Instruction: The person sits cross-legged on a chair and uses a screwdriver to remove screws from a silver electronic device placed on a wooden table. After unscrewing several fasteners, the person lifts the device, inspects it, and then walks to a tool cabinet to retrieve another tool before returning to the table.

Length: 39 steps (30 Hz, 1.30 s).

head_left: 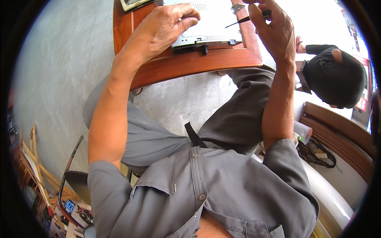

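A flat silver metal casing [210,31] with rows of small vent holes lies on a reddish wooden table [190,65] at the top of the view. My left hand [168,24] hovers over the casing's left part, its thumb and forefinger curled toward each other. What they hold, if anything, is too small to tell. Off the casing's right edge, my right hand [276,31] is closed around a thin black screwdriver [244,20]. Its shaft points left, and the tip appears over the casing. The upper edge of the picture cuts off some right-hand fingers.
A framed object [133,4] sits at the table's far left corner. Another person in black [335,75] is close by on the right. Coiled black cables [317,152] lie beside brown wooden boards [337,135]. At lower left stands a dark chair [75,182].
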Each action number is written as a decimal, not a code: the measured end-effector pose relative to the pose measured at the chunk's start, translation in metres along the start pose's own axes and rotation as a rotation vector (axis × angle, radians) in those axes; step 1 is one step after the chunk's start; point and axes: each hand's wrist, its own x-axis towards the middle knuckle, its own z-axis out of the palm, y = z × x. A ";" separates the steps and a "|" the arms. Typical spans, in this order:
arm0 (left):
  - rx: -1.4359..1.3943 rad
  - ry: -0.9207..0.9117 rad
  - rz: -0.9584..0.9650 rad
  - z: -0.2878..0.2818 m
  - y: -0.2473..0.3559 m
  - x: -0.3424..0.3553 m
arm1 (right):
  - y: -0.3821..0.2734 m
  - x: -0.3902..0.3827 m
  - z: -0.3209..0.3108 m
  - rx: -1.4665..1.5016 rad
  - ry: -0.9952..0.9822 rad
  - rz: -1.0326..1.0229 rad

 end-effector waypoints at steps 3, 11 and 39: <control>0.000 0.004 -0.003 0.005 -0.005 -0.004 | 0.004 -0.003 -0.011 -0.134 -0.003 0.110; 0.044 0.014 0.071 0.011 -0.008 0.002 | 0.029 -0.008 -0.011 -0.052 -0.032 0.201; -0.298 -0.144 0.064 0.002 0.001 0.007 | -0.018 -0.007 0.042 0.174 -0.200 -0.064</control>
